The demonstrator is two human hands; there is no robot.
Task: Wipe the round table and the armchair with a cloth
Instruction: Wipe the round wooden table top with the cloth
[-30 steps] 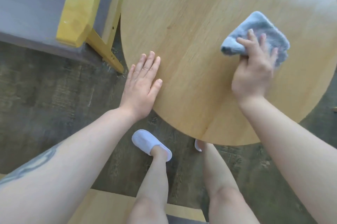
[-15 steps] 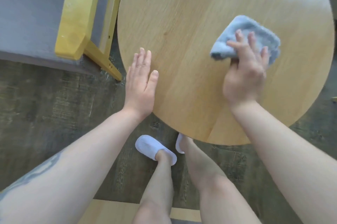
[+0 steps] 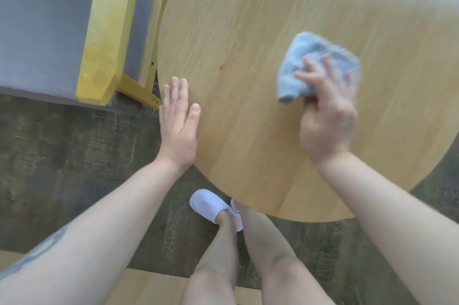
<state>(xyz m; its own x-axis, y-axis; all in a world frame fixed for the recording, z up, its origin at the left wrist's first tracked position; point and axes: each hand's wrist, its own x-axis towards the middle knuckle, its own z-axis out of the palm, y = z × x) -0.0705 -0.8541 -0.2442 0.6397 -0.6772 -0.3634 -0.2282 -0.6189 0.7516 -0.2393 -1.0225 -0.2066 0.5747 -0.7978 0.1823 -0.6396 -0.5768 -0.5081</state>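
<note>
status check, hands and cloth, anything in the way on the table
Right hand grips blue cloth, pressed on round table. Left hand flat at table's edge. Armchair beside the table, untouched. Nothing in the cloth's path.

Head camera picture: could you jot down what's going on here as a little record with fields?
Scene: person standing at a round table, seen from above
Right hand: grips a crumpled blue cloth against the tabletop
Left hand: flat, fingers straight, at the table's left edge
Armchair: yellow wooden frame, grey cushion, left of the table
Floor: dark wood-look planks
Feet: white slippers, partly under the table
</note>
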